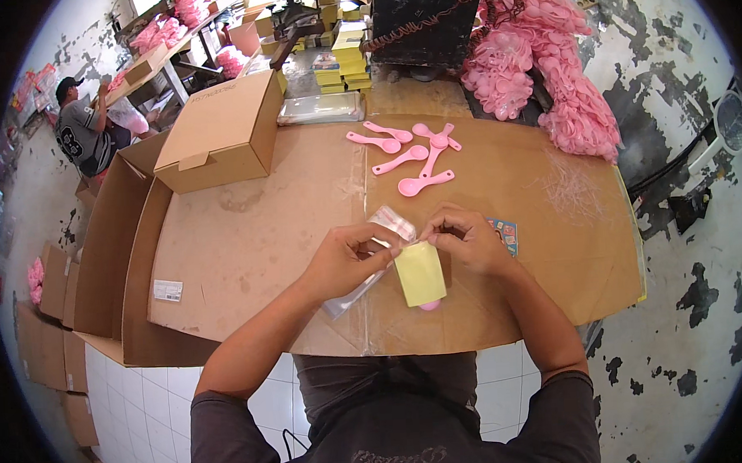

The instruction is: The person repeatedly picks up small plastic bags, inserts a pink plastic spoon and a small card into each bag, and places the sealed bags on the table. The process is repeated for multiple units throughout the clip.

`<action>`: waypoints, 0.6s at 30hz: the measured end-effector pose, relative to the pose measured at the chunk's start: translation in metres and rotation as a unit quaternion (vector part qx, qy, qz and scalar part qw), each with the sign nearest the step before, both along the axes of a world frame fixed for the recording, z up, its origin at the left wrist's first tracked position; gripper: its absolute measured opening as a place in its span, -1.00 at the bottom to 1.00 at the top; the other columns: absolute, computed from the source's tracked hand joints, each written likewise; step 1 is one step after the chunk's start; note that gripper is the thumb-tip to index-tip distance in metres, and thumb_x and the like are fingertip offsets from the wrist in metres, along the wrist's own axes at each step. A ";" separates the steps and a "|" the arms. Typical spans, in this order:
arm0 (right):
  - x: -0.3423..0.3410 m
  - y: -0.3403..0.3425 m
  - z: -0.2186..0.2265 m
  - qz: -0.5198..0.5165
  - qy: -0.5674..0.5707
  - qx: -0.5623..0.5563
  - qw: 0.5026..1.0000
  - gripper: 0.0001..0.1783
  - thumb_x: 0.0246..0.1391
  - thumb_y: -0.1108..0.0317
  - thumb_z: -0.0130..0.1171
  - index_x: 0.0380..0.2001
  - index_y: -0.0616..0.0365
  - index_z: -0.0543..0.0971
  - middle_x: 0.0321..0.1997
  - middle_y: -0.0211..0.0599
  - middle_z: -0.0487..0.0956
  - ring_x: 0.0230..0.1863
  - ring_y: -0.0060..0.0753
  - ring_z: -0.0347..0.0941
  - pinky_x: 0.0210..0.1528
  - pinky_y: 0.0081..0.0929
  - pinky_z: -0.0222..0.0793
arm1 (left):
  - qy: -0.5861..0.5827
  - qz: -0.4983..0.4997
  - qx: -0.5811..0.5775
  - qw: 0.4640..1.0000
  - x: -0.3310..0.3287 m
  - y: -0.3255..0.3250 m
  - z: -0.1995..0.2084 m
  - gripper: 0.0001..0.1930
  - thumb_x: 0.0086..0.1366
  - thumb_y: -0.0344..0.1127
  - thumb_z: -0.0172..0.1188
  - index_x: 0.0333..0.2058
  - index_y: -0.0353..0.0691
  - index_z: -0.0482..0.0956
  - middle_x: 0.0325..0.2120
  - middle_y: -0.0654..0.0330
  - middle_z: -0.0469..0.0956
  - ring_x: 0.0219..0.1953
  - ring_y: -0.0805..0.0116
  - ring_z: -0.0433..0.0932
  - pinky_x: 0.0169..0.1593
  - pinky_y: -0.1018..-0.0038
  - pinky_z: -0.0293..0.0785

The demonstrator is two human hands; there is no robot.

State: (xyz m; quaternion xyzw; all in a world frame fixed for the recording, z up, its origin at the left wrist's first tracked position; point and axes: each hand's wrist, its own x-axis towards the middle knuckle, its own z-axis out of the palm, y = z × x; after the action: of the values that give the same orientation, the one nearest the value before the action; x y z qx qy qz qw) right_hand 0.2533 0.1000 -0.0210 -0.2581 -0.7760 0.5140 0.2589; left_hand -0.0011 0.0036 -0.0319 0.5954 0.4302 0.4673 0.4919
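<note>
Over the cardboard-covered table, my left hand pinches the upper left corner of a small yellow card. At its upper right corner, the fingertips of my right hand are closed too. From under the card's lower edge peeks the rounded end of a pink piece, mostly hidden. Clear plastic sleeves lie partly beneath my left hand. Beside my right hand is a blue printed card, partly covered. Several loose pink measuring spoons are scattered beyond my hands.
A closed cardboard box stands at the back left, beside an open carton. Stacks of yellow cards and a pack of clear sleeves sit behind. Bundled pink spoons heap at the back right. Another person works far left.
</note>
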 end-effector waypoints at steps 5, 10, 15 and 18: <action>-0.006 -0.007 -0.001 0.014 0.070 -0.113 0.991 -0.87 0.29 0.48 0.27 -0.13 0.25 0.66 -0.19 -0.40 0.55 -0.11 -0.60 0.49 -0.03 -0.50 0.43 | -0.055 0.065 -0.045 0.995 0.003 -0.001 0.007 -0.85 0.44 -0.44 0.28 -0.09 -0.38 0.67 -0.26 0.23 0.72 -0.29 0.63 0.64 -0.19 0.61 0.60; -0.001 -0.001 -0.008 0.028 -0.006 0.038 0.999 -0.84 0.38 0.40 0.19 -0.10 0.24 0.64 -0.11 -0.42 0.61 -0.10 -0.59 0.52 0.00 -0.54 0.44 | 0.041 0.048 -0.038 0.997 0.001 -0.002 0.006 -0.84 0.45 -0.44 0.27 -0.06 -0.37 0.65 -0.26 0.22 0.71 -0.29 0.63 0.64 -0.20 0.60 0.61; -0.005 -0.005 -0.007 0.001 0.003 0.033 0.999 -0.84 0.41 0.40 0.16 -0.10 0.25 0.64 -0.09 -0.43 0.62 -0.09 -0.61 0.53 -0.01 -0.55 0.46 | 0.004 0.057 -0.011 0.998 0.004 -0.001 0.001 -0.81 0.46 -0.40 0.27 -0.04 -0.36 0.65 -0.23 0.19 0.73 -0.28 0.60 0.66 -0.19 0.57 0.63; -0.013 -0.012 0.000 -0.030 0.063 -0.112 0.991 -0.84 0.39 0.41 0.18 -0.09 0.26 0.64 -0.09 -0.41 0.64 -0.09 -0.62 0.54 0.01 -0.55 0.47 | -0.058 0.077 -0.012 0.995 0.005 0.000 0.000 -0.79 0.47 -0.37 0.27 -0.02 -0.36 0.65 -0.22 0.19 0.73 -0.28 0.60 0.67 -0.19 0.57 0.63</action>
State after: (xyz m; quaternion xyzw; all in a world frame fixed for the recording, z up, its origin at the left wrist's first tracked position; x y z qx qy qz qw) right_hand 0.2407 0.0879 -0.0214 -0.2757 -0.6874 0.6050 0.2923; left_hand 0.0036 0.0031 -0.0318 0.5263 0.4509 0.5328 0.4857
